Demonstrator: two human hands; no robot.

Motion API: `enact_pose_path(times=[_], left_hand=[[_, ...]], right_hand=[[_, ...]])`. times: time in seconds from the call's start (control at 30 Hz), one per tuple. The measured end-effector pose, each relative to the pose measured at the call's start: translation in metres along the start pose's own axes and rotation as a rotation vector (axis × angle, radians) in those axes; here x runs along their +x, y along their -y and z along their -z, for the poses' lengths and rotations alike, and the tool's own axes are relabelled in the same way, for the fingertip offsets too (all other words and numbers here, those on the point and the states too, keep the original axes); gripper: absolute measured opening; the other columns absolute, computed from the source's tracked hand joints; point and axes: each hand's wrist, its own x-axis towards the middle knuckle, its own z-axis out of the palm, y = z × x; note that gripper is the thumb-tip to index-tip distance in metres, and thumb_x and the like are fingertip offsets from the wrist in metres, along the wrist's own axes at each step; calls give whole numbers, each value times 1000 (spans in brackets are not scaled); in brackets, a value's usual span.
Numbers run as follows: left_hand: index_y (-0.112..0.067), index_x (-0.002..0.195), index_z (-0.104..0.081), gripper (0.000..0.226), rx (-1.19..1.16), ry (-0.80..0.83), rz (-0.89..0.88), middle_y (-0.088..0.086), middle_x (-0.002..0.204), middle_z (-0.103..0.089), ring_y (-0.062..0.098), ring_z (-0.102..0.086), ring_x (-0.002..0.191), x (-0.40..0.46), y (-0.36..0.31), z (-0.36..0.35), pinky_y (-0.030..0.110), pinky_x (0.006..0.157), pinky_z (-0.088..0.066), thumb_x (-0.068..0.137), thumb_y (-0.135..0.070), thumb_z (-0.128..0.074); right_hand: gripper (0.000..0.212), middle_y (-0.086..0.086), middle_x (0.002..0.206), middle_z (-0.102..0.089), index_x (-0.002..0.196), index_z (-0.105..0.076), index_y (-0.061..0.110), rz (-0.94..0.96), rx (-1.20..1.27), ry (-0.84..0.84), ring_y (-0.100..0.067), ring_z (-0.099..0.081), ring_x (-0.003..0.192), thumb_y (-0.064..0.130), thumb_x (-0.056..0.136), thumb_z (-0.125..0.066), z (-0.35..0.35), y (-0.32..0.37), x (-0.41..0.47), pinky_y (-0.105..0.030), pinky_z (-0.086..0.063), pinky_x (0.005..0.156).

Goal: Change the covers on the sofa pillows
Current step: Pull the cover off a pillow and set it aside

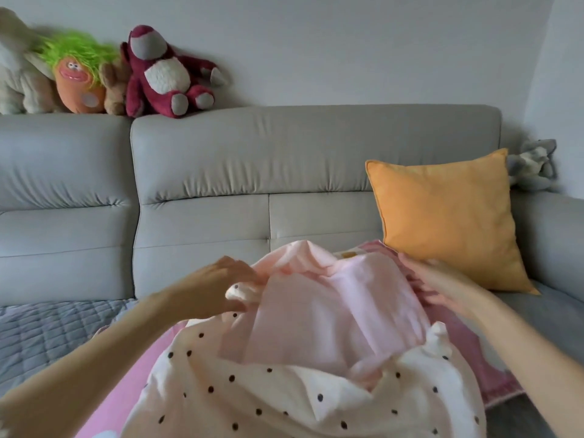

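Observation:
A pillow in a white cover with black dots [278,393] lies in front of me at the sofa's front edge, its end open and white tie strips loose. Pale pink fabric [341,305] bulges out of that opening. My left hand [221,284] grips the cover's edge and a white tie at the left of the opening. My right hand [439,286] presses against the pink fabric on its right side, fingers spread over it. An orange pillow [448,219] leans upright against the backrest at the right.
The grey sofa [284,159] fills the view, with a grey quilted mat [47,330] on the seat at left and a pink cloth [486,358] under the pillow. Several plush toys [164,74] sit on the backrest top left; a grey plush [534,165] rests on the right armrest.

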Motion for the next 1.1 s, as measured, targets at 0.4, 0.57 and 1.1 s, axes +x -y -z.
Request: enact_pose_path(times=[0.4, 0.57, 1.1], left_hand=[[-12, 44, -36, 48, -1270, -941, 675, -10, 24, -30, 4, -27, 21, 57, 69, 41, 15, 30, -20, 90, 1, -29], [-14, 55, -62, 30, -1093, -430, 536, 0, 54, -57, 17, -50, 58, 51, 84, 19, 23, 56, -38, 72, -35, -50], [-7, 74, -60, 40, -1307, -491, 613, 7, 50, -61, 17, -58, 42, 28, 87, 27, 25, 49, -49, 82, -46, -61]], right_hand=[[17, -6, 84, -71, 93, -66, 8, -50, 387, 66, -16, -68, 73, 8, 90, -49, 11, -3, 66, -28, -44, 72], [21, -11, 99, -72, 97, -71, 7, 83, 244, 119, -22, -66, 92, 11, 81, -57, 27, -18, 61, -32, -45, 83], [16, 3, 72, -65, 80, -61, 18, 250, 389, -118, -9, -60, 67, 17, 93, -52, 13, -12, 68, -25, -42, 67]])
